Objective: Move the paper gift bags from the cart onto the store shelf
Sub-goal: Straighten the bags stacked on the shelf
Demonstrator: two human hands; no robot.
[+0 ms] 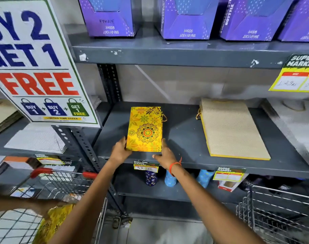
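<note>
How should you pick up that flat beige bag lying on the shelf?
The beige bag stack lies flat on the shelf, its near short edge by the shelf front. Probably best to come from the front and pinch that near edge, thumb on top, fingers under. The cord handles sit at the far end.

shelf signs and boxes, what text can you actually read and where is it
"BUY 2 GET 1 FREE", cut off at the left, "LIMITED TIME OFFER": promo sign
"SUPER MARKET": yellow price card; handwritten prices too blurred
"SUPER MARKET", handwritten "40 20": shelf-edge tag
"900ml", a code like "SM-911007", upside down: purple boxes
Tag at lower right: prices unreadable
</note>
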